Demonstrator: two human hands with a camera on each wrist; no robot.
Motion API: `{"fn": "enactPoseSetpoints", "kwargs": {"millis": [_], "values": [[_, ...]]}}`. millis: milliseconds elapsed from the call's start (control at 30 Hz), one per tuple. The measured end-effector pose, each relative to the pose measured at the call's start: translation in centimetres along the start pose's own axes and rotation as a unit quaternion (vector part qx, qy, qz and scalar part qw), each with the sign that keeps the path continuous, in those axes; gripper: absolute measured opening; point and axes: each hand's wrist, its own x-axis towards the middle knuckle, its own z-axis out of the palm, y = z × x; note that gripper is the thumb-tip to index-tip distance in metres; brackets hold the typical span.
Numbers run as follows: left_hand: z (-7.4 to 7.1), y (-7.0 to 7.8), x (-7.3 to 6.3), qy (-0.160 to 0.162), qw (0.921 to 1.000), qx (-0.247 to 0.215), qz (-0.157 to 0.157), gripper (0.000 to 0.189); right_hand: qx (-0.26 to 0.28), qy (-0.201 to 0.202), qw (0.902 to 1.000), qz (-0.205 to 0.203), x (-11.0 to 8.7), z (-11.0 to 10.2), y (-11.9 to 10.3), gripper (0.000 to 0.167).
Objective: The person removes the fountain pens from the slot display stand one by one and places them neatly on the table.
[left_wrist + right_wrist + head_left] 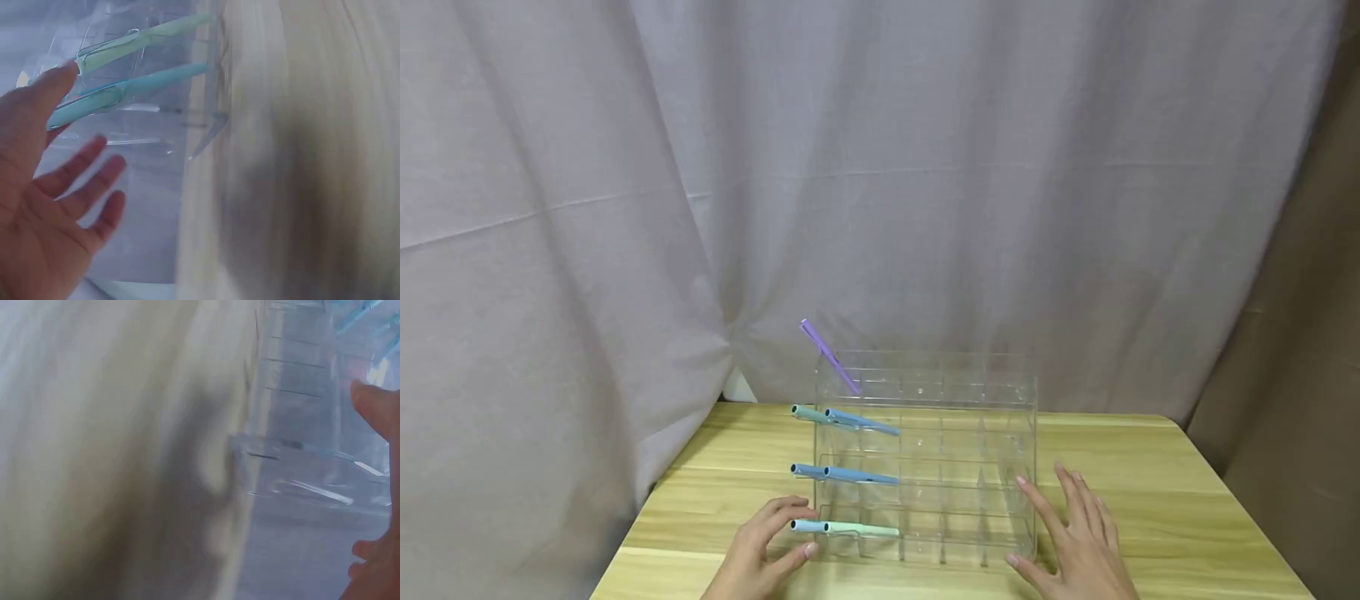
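A clear plastic tiered pen rack (962, 487) stands upright on the table. A purple pen (830, 357) leans in its top tier. Below, each tier holds two pens at the left side: a green pen (805, 412) and blue pen (865, 422), two blue pens (861, 477), and a light blue pen (805, 526) with a mint green pen (865, 529). My left hand (762, 546) is at the rack's lower left corner, fingers loosely spread, its thumb near the bottom pens. Beside the lower right corner is my right hand (1082, 533), fingers spread. Contact with the rack is hard to tell.
The rack stands on a light wood-grain table (1150, 500), its right and left edges in view. A grey curtain (925, 208) hangs close behind the rack, and a brown cloth (1285, 400) hangs at the right.
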Motion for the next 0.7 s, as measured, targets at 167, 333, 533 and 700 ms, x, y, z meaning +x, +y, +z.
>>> {"fn": "enactPoseSetpoints", "kwargs": {"millis": [167,333,533,700], "values": [[1.4,0.0,0.1,0.052,0.9867,-0.133,-0.077,0.021,0.129,0.044,0.9906,-0.001,0.0,2.2,-0.5,0.096],[2.5,0.4,0.1,0.104,0.9608,-0.211,-0.147,0.023,0.208,0.028,0.9773,0.027,-0.4,3.2,-1.1,0.091],[3.0,1.0,-0.2,0.171,0.9378,-0.235,-0.189,0.023,0.236,0.008,0.9695,0.065,-0.3,3.6,-1.4,0.087],[3.1,1.7,-0.2,0.217,0.9108,-0.272,-0.223,0.027,0.261,0.008,0.9618,0.083,-0.5,3.7,-1.5,0.088]]}}
